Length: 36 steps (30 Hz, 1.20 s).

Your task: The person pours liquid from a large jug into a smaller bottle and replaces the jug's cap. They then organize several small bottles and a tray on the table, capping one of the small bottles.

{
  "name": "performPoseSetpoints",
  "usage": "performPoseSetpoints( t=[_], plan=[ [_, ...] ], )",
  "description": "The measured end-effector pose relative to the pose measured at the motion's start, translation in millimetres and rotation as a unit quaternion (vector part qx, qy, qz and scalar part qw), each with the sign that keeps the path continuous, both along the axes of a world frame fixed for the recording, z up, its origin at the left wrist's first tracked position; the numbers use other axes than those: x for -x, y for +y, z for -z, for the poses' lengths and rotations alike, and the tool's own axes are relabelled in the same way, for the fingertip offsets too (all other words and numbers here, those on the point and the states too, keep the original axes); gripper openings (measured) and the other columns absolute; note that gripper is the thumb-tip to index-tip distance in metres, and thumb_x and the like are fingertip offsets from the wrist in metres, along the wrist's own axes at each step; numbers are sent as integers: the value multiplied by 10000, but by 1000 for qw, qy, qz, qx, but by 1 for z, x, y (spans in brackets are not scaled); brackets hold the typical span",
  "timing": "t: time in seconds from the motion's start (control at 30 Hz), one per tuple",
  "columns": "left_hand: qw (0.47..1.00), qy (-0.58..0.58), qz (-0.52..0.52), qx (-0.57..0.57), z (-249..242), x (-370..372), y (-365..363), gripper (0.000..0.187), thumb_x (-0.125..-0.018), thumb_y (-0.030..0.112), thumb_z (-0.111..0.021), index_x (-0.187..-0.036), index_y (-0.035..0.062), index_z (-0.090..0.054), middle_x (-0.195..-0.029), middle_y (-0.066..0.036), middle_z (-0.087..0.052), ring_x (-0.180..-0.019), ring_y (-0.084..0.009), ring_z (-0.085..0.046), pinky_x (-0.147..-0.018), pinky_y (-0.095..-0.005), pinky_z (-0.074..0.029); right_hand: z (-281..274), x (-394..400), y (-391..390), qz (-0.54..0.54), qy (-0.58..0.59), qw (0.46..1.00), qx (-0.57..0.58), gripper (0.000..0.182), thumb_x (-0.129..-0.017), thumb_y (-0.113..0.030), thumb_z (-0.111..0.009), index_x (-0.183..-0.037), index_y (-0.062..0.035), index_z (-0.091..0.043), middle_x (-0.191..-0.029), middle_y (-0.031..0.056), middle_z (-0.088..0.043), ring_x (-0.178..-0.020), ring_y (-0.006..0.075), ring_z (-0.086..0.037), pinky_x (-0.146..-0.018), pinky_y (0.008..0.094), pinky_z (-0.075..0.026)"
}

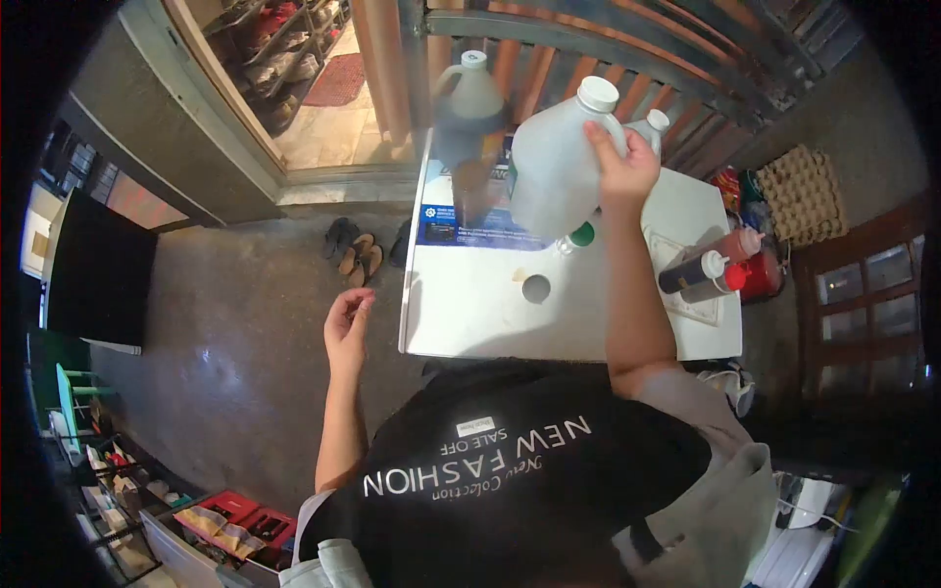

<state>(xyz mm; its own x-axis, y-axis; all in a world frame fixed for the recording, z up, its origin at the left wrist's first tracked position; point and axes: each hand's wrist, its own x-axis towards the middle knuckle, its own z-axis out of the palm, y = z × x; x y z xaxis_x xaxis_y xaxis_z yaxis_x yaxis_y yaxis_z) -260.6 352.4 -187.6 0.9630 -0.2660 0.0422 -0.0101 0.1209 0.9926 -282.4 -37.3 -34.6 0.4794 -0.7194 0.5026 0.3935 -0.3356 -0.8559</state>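
My right hand (627, 162) grips the handle of a large translucent white jug (557, 162) with a white cap, held over the white table (470, 314). My left hand (348, 323) hangs in the air left of the table, its fingers curled together; what they hold, if anything, is too small to tell. Another jug (472, 108) with dark contents stands at the table's back left, and the cap of a further jug (657, 121) shows behind my right hand. Below the held jug are a green-capped container (580, 235) and a small grey disc (536, 288).
Squeeze bottles (694, 271) lie on a tray (676, 306) at the table's right. Sandals (361, 257) are on the floor to the left. Egg trays (802, 194) stand at the right, a metal railing (588, 39) behind the table, and an open drawer (230, 529) at lower left.
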Motion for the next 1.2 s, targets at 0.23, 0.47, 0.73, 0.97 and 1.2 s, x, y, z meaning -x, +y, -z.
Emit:
performPoseSetpoints(
  t=[0.23,0.47,0.73,0.97,1.2],
  plan=[
    [994,-40,37,-90,1,6,0,144,-949,56,-607,-1087,21,-631,-1023,-20,-630,-949,-105,-577,-852,-256,-449,70,-86,-56,78,42,996,-13,261,-798,-222,-844,-803,-16,-683,-741,-22,-644,-672,55,-539,-617,220,-424],
    [976,-19,81,-200,-17,12,-28,146,-912,38,-613,-1050,-5,-636,-1030,-73,-643,-954,-153,-617,-855,-296,-481,125,-116,-77,90,55,993,52,281,-811,-233,-804,-874,8,-674,-750,63,-684,-687,161,-620,-685,318,-490],
    [946,-36,150,-285,-29,26,-53,174,-897,45,-635,-1068,17,-647,-1047,-80,-647,-996,-192,-626,-863,-322,-480,101,-25,-136,413,-19,858,306,287,-855,-231,-734,-1003,2,-656,-971,135,-644,-886,308,-619,-812,392,-486],
    [928,-104,149,-324,-48,47,-83,205,-882,84,-652,-1080,30,-652,-1037,-119,-655,-1000,-254,-633,-815,-360,-508,118,-17,-167,286,131,948,52,429,-947,-357,-610,-918,65,-681,-872,249,-697,-842,355,-670,-770,434,-507],
    [918,-102,129,-360,-49,66,-79,256,-864,91,-679,-1113,48,-637,-1104,-122,-631,-1012,-261,-617,-825,-377,-514,113,28,-186,249,128,955,100,396,-933,-347,-656,-892,44,-702,-824,169,-713,-715,275,-674,-669,396,-504]
  ],
)
